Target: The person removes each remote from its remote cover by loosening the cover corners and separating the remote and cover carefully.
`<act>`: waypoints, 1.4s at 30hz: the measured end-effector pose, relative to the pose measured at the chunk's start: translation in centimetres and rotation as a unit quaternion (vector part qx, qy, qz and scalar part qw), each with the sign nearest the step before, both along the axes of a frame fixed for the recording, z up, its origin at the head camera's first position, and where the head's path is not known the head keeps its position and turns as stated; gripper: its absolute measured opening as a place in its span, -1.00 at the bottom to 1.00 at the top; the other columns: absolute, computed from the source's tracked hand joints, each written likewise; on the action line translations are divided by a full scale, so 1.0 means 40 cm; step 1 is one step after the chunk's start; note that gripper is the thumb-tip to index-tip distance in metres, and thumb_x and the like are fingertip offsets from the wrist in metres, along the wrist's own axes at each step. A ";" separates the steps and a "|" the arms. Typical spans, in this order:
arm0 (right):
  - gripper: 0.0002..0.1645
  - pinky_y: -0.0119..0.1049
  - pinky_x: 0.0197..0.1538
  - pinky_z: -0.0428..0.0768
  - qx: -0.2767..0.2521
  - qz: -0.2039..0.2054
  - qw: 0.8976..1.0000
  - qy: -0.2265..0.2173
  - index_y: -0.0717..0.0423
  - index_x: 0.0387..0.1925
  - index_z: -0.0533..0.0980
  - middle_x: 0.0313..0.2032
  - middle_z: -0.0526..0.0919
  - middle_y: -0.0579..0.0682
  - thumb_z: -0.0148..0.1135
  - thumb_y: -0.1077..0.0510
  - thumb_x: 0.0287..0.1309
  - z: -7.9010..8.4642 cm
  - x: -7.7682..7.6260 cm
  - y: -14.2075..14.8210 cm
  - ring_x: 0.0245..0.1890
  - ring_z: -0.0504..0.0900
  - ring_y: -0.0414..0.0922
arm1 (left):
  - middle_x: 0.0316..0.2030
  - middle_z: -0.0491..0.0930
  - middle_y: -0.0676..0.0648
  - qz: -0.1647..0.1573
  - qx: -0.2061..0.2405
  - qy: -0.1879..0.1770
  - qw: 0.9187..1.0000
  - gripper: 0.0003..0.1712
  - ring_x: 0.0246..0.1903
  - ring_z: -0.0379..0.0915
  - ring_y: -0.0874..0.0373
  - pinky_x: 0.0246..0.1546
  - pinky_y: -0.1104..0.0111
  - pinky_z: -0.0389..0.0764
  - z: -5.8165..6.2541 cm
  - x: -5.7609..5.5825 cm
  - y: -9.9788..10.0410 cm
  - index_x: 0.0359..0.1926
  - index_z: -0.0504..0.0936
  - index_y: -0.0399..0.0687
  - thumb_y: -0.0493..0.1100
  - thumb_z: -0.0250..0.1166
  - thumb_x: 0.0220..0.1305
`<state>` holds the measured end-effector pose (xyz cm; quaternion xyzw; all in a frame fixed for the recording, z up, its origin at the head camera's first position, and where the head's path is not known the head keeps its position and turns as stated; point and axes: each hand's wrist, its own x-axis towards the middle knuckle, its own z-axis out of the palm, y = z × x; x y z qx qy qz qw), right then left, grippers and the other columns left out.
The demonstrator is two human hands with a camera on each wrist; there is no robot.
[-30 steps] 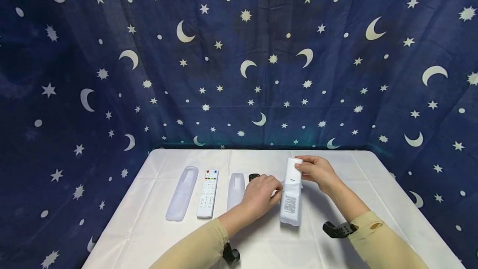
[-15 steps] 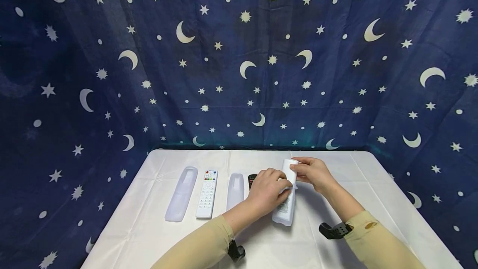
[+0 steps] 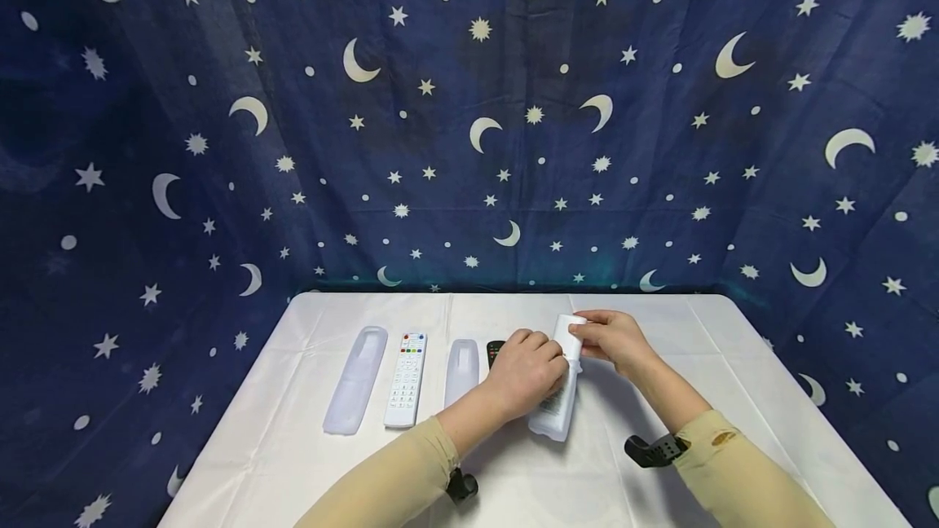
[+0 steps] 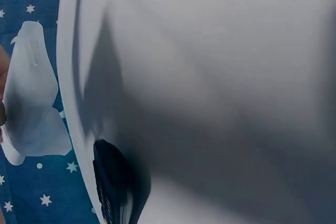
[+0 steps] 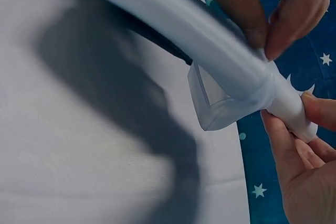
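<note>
A white remote control [image 3: 568,336] is partly inside a translucent silicone cover [image 3: 552,427], held tilted above the table with its back facing up. My right hand [image 3: 614,342] grips the bare upper end between thumb and fingers. From the left, my left hand [image 3: 524,376] reaches over the middle. In the right wrist view, my left hand [image 5: 296,11] pinches the cover's edge near its mouth. A loose flap of the cover [image 5: 218,108] hangs below the remote there. In the head view, the left fingertips are partly hidden behind that hand.
Left on the white table [image 3: 257,463] lie a long translucent cover [image 3: 355,381], a white remote with coloured buttons [image 3: 406,381] and a shorter cover [image 3: 461,373]. A black remote [image 3: 494,350] is mostly hidden behind my left hand. A starry curtain [image 3: 440,145] hangs behind.
The remote and cover have shifted slightly left and tilted more. My left hand has moved from the cover's side to over its mouth. My right hand keeps its grip on the upper end.
</note>
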<state>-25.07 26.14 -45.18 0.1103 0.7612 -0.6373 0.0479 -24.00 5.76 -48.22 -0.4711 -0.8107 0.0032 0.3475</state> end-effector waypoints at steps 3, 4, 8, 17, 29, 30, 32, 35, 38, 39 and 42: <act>-0.33 -0.29 -0.24 0.73 -0.007 0.004 1.000 0.000 0.44 0.32 0.41 -0.11 0.70 0.14 0.39 0.21 0.28 -0.002 0.001 -0.004 -0.36 0.70 -0.21 | -0.26 0.61 0.19 -0.001 0.036 -0.023 0.999 -0.90 -0.22 0.49 0.23 -0.14 0.35 0.51 -0.003 -0.001 0.010 -0.24 0.74 0.26 0.08 0.36 0.34; -0.33 -0.31 -0.27 0.73 -0.009 0.004 1.000 0.001 0.45 0.31 0.41 -0.14 0.71 0.12 0.39 0.22 0.28 -0.003 0.002 -0.005 -0.37 0.70 -0.22 | -0.26 0.60 0.19 0.004 0.042 -0.034 0.999 -0.89 -0.23 0.48 0.23 -0.18 0.35 0.50 -0.003 0.000 0.015 -0.24 0.75 0.27 0.10 0.37 0.32; -0.38 -0.37 -0.34 0.70 -0.011 0.002 1.000 0.005 0.48 0.27 0.43 -0.22 0.71 0.08 0.35 0.26 0.26 -0.008 0.000 -0.016 -0.42 0.68 -0.24 | -0.19 0.56 0.17 0.050 0.032 -0.089 0.994 -0.86 -0.23 0.41 0.21 -0.27 0.35 0.44 0.003 0.010 0.041 -0.25 0.72 0.29 0.13 0.39 0.23; -0.45 -0.35 -0.31 0.70 0.012 -0.004 1.000 -0.006 0.46 0.22 0.48 -0.16 0.71 0.13 0.30 0.29 0.24 -0.021 -0.003 -0.031 -0.36 0.70 -0.21 | -0.18 0.49 0.12 0.123 -0.043 -0.068 0.989 -0.80 -0.27 0.34 0.16 -0.34 0.32 0.33 0.002 0.029 0.075 -0.25 0.69 0.25 0.14 0.44 0.17; -0.41 -0.29 -0.23 0.72 0.024 0.002 0.999 0.022 0.43 0.27 0.47 0.04 0.66 0.28 0.35 0.25 0.27 -0.013 -0.002 -0.022 -0.20 0.74 -0.06 | -0.34 0.46 0.19 0.054 -0.015 -0.095 0.994 -0.89 -0.32 0.34 0.23 -0.36 0.42 0.30 -0.008 0.048 0.057 -0.32 0.74 0.33 0.13 0.39 0.32; -0.41 -0.28 -0.22 0.73 0.023 0.005 0.999 0.023 0.43 0.27 0.46 0.04 0.65 0.28 0.34 0.25 0.28 -0.013 -0.001 -0.021 -0.17 0.74 -0.03 | -0.34 0.46 0.20 0.045 -0.003 -0.104 0.994 -0.90 -0.33 0.34 0.24 -0.36 0.43 0.30 -0.011 0.051 0.054 -0.32 0.75 0.33 0.12 0.40 0.32; -0.41 -0.26 -0.20 0.73 0.018 0.012 0.999 0.024 0.44 0.29 0.44 0.03 0.65 0.28 0.33 0.25 0.30 -0.013 0.001 -0.016 -0.15 0.74 -0.01 | -0.33 0.48 0.21 0.033 0.027 -0.131 0.990 -0.92 -0.33 0.34 0.26 -0.36 0.47 0.31 -0.014 0.054 0.046 -0.30 0.77 0.33 0.11 0.41 0.31; -0.40 -0.25 -0.17 0.73 0.009 0.016 0.999 0.030 0.44 0.31 0.42 0.03 0.63 0.27 0.31 0.24 0.33 -0.011 0.005 -0.008 -0.18 0.73 -0.06 | -0.24 0.53 0.21 0.029 0.080 -0.182 0.980 -0.91 -0.27 0.38 0.27 -0.28 0.47 0.38 -0.014 0.049 0.027 -0.19 0.77 0.28 0.07 0.40 0.34; -0.40 -0.24 -0.16 0.73 0.010 0.017 0.999 0.040 0.44 0.31 0.41 0.03 0.63 0.26 0.30 0.23 0.34 -0.006 0.008 0.004 -0.21 0.72 -0.13 | -0.15 0.57 0.18 0.039 0.122 -0.226 0.966 -0.84 -0.19 0.43 0.25 -0.20 0.40 0.46 -0.010 0.037 0.000 -0.08 0.72 0.22 -0.03 0.37 0.33; -0.39 -0.24 -0.15 0.73 0.011 0.019 0.999 0.043 0.45 0.32 0.40 0.03 0.63 0.26 0.30 0.23 0.34 -0.003 0.010 0.009 -0.21 0.72 -0.14 | -0.13 0.58 0.17 0.043 0.130 -0.235 0.962 -0.81 -0.17 0.44 0.23 -0.17 0.37 0.47 -0.009 0.033 -0.010 -0.06 0.70 0.19 -0.07 0.37 0.30; -0.39 -0.26 -0.16 0.73 0.003 0.012 0.999 0.044 0.44 0.32 0.40 -0.01 0.64 0.21 0.30 0.25 0.33 0.006 0.007 0.018 -0.23 0.71 -0.17 | -0.11 0.59 0.17 0.057 0.133 -0.247 0.958 -0.73 -0.14 0.46 0.21 -0.15 0.34 0.48 -0.014 0.017 -0.043 -0.04 0.67 0.16 -0.12 0.40 0.21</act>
